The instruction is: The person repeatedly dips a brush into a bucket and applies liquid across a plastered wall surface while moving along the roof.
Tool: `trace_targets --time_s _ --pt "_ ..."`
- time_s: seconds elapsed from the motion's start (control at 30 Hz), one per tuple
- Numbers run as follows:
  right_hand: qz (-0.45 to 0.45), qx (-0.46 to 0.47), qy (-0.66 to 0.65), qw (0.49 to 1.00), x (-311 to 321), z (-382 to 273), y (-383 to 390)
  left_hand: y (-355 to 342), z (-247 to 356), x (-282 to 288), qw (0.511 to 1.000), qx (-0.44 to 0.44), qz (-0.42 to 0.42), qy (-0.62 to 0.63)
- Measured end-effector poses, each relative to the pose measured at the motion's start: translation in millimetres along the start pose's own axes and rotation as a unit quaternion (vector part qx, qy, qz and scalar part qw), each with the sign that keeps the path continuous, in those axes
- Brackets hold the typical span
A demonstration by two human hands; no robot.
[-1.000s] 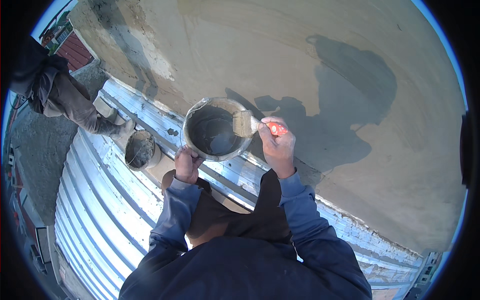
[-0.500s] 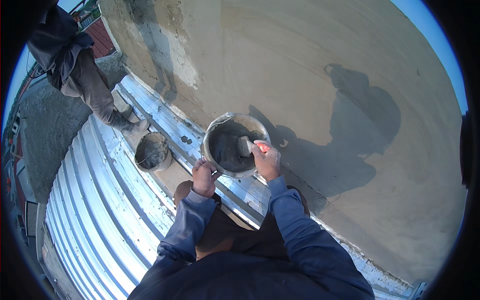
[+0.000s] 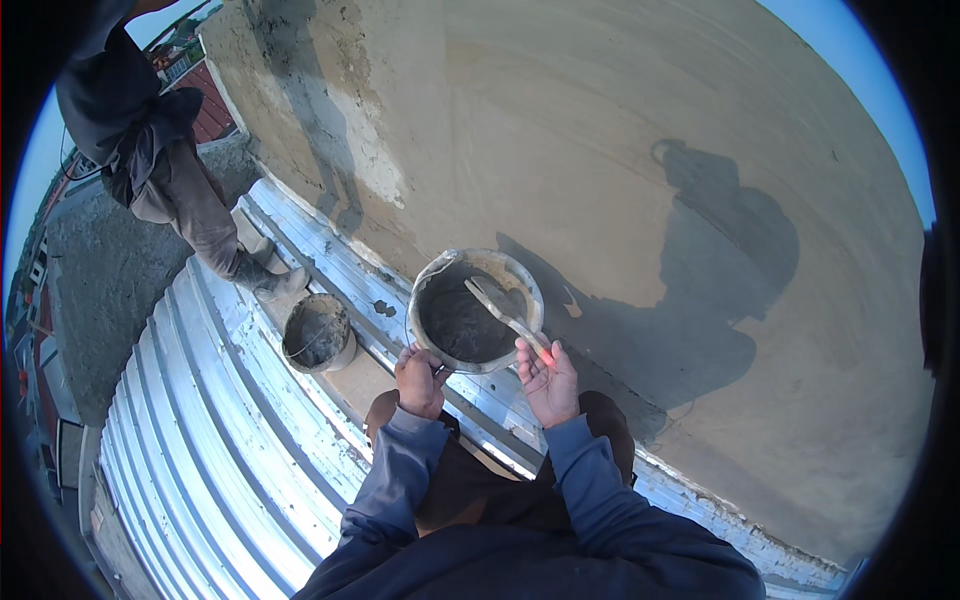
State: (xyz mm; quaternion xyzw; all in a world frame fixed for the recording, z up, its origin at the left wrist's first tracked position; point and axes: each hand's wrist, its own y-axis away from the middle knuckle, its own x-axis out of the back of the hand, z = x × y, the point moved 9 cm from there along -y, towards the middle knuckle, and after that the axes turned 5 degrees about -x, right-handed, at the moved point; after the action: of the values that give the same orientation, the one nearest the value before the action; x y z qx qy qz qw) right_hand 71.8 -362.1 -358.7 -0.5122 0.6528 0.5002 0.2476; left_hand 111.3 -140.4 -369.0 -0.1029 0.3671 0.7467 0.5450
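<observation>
A round bucket (image 3: 531, 283) with a crusted rim stands in front of me, with grey wet mortar (image 3: 452, 325) inside. My left hand (image 3: 420, 384) is closed on the bucket's near-left rim. My right hand (image 3: 550, 386), palm turned up, grips the orange-red handle of a small trowel (image 3: 494, 303). The mortar-coated blade is seen nearly edge-on and reaches over the right part of the bucket's opening. Part of the handle is hidden by my fingers.
A second, smaller mortar-smeared bucket (image 3: 346, 352) stands to the left on a board. Beyond it is another person's boot (image 3: 270, 282). Ribbed metal roofing (image 3: 215, 400) slopes away at left. A plastered wall (image 3: 600, 130) rises on the right, bearing shadows.
My right hand has drawn the trowel up out of the mortar and turned palm up, tilting the blade on edge. My left hand stays on the rim. The view has shifted slightly.
</observation>
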Motion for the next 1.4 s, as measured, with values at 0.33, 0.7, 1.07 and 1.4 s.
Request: trace_targets --time_s 0.33,0.7,1.07,1.4 --pt "-0.09 0.107 0.238 0.961 -91 7 -7 9 19 2 0.999 -0.031 0.023 0.02" --pt "-0.061 0.534 0.527 0.658 -245 -35 -84 -1 23 14 0.997 -0.074 0.022 0.018" --pt "0.249 0.587 0.512 0.576 -64 -214 199 -15 12 15 0.999 -0.037 -0.04 -0.003" --pt "0.03 0.556 0.51 0.656 -149 -136 128 -23 -4 17 1.0 -0.011 -0.019 -0.011"
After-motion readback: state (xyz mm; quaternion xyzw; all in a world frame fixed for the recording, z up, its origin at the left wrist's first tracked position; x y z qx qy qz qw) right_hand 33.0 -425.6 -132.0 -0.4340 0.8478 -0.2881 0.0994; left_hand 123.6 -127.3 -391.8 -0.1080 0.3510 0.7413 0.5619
